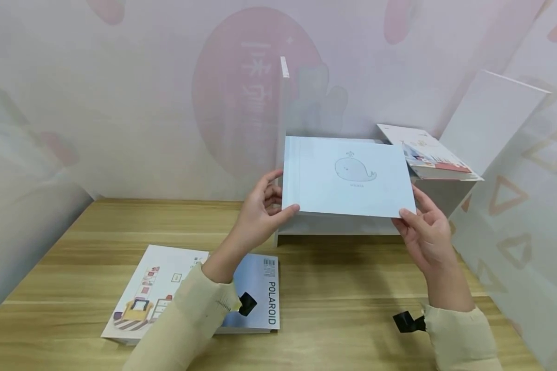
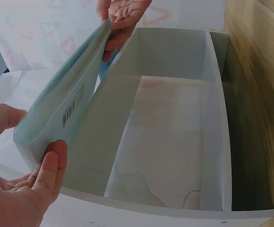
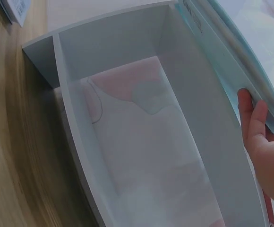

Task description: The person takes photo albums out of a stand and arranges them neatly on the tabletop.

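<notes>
Both hands hold a pale blue book [image 1: 343, 196] with a small whale drawing on its cover, tilted above a white shelf unit [image 1: 339, 225]. My left hand [image 1: 257, 214] grips its left end, thumb on the cover and fingers beneath. At the opposite end, my right hand [image 1: 427, 234] pinches the lower right corner between thumb and fingers. The left wrist view shows a barcode on the underside of the book [image 2: 75, 104]. In the right wrist view, the fingers of the right hand [image 3: 269, 146] lie against that underside, beside the shelf wall [image 3: 208, 109].
A white illustrated book [image 1: 167, 288] and a blue-and-white book marked POLAROID [image 1: 264, 299] lie on the wooden table [image 1: 334, 319] at left, partly behind the left sleeve. Another book [image 1: 427, 149] lies on the shelf's right part, beside a tall white side panel [image 1: 496, 113].
</notes>
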Motion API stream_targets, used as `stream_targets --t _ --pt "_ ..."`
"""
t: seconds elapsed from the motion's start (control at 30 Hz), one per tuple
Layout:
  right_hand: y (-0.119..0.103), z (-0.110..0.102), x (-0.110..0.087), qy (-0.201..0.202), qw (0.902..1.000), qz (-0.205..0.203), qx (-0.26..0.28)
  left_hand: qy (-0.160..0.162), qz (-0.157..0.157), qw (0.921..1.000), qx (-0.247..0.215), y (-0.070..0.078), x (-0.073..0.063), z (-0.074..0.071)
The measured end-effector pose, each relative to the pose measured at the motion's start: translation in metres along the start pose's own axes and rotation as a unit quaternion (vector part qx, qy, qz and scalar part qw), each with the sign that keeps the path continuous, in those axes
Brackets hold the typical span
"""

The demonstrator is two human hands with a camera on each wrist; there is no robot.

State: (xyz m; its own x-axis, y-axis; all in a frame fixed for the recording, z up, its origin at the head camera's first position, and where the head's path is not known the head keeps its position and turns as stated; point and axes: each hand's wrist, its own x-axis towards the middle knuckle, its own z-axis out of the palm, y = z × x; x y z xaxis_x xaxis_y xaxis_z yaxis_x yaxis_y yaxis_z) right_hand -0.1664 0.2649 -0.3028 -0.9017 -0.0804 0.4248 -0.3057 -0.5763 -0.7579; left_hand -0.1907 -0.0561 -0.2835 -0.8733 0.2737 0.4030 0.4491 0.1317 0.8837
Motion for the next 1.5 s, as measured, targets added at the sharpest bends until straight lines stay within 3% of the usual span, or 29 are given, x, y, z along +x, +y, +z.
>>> stream_targets --t 0.3,0.5,0.83,1.0,1.23,1.4,1.5 --pt "-0.003 0.0 -0.012 -0.024 0.9995 -0.017 0.014 -0.01 0.006 0.9999 -0.001 0.005 -0.01 0.0" --pt "-0.007 -0.002 -0.018 -0.073 0.9961 -0.024 0.043 -0.015 0.015 0.9997 -0.009 0.012 -0.017 0.0" --pt "-0.016 -0.004 -0.032 -0.107 0.993 -0.022 0.044 -0.033 0.01 0.9994 -0.009 0.02 -0.033 0.001" --pt "-0.021 -0.008 -0.04 -0.114 0.9933 -0.013 0.01 -0.046 0.008 0.9988 -0.011 0.023 -0.04 0.004" --pt "-0.023 -0.016 -0.047 -0.141 0.99 -0.006 -0.007 -0.068 0.001 0.9976 -0.013 0.021 -0.05 0.006" --pt "-0.021 -0.023 -0.049 -0.177 0.9839 -0.004 0.023 -0.085 -0.009 0.9962 -0.013 0.016 -0.059 0.005" --pt "-0.02 -0.027 -0.054 -0.186 0.9825 0.015 0.003 -0.099 -0.022 0.9947 -0.014 0.013 -0.065 0.005"
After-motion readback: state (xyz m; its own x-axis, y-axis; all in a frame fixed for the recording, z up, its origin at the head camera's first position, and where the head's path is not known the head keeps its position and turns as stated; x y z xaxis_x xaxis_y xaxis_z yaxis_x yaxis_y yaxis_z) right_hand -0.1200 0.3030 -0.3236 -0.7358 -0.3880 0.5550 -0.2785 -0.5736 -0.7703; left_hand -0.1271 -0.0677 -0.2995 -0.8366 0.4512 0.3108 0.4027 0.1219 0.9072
